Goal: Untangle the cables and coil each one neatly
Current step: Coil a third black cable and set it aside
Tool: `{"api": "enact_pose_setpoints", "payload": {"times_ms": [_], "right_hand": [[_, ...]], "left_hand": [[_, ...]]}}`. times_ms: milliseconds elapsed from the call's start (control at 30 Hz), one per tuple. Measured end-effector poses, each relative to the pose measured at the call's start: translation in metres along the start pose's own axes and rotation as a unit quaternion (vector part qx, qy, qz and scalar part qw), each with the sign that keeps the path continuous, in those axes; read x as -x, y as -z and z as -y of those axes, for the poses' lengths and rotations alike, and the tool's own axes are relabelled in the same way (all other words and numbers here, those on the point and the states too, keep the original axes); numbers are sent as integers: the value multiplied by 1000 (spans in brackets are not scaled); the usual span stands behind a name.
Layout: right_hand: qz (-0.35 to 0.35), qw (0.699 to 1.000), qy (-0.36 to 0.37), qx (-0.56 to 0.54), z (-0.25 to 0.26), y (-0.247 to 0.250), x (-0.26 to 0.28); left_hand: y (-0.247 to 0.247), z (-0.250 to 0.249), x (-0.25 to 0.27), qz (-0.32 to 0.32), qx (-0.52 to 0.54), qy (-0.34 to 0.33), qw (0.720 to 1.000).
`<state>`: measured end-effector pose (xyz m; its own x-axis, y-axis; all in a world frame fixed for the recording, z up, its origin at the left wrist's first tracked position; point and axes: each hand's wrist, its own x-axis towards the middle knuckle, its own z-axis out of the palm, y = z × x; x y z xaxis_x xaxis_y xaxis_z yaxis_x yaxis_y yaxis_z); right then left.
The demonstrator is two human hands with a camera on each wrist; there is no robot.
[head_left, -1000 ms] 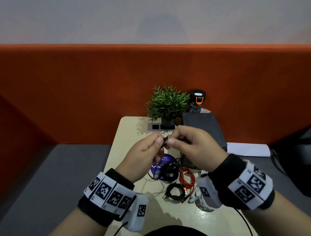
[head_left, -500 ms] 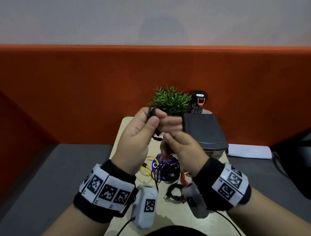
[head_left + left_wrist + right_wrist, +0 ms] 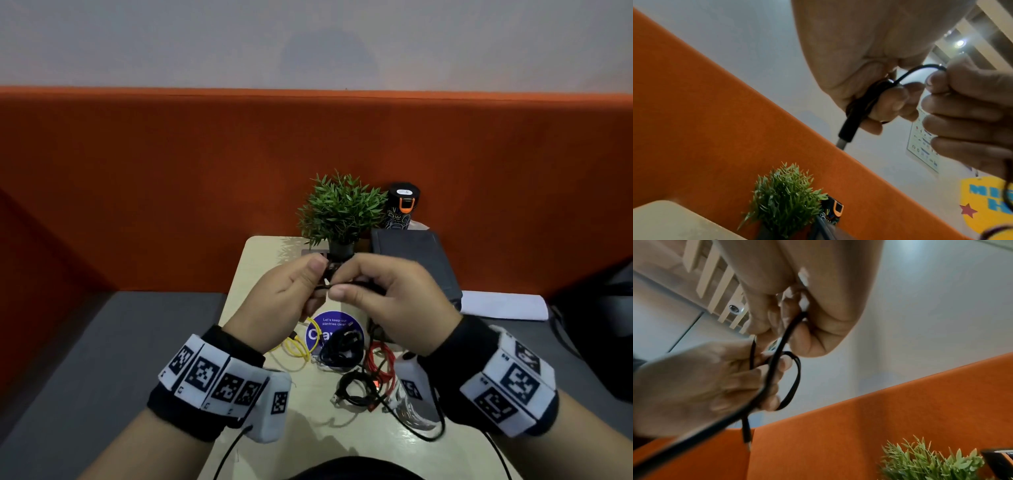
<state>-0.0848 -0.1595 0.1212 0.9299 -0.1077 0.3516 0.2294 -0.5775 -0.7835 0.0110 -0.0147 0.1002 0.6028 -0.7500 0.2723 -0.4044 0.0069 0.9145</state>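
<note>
The left hand [image 3: 869, 68] fills the top of the frame, its curled fingers [image 3: 890, 104] closed round a small bundle of black cable [image 3: 861, 104]. The cable's black plug [image 3: 847, 129] with a grey metal tip sticks out below the fingers. A thin loop of the cable arcs across to the right hand [image 3: 970, 113], which pinches it between thumb and fingertip. Behind them runs an orange partition [image 3: 715, 129] under a pale wall. Lower down stand a green plant [image 3: 785, 199], a dark patterned bottle [image 3: 833, 211] just beside it, and a corner of the desk [image 3: 663, 224].
</note>
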Motion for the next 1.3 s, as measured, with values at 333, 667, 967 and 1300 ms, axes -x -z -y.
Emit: {"api": "enact_pose_setpoints", "payload": {"times_ms": [333, 667, 967, 1300], "right_hand": [[-107, 984, -11, -141, -11, 3, -11], [118, 982, -127, -70, -8, -41, 15], [103, 991, -17, 88, -2, -15, 22], [-35, 998, 6, 55, 6, 5, 12]], "left_hand": [[2, -23, 1, 44, 278, 15, 959], [-2, -37, -4, -29, 287, -28, 957], [11, -14, -5, -6, -205, -45, 978], [-15, -8, 3, -19, 65, 21, 997]]}}
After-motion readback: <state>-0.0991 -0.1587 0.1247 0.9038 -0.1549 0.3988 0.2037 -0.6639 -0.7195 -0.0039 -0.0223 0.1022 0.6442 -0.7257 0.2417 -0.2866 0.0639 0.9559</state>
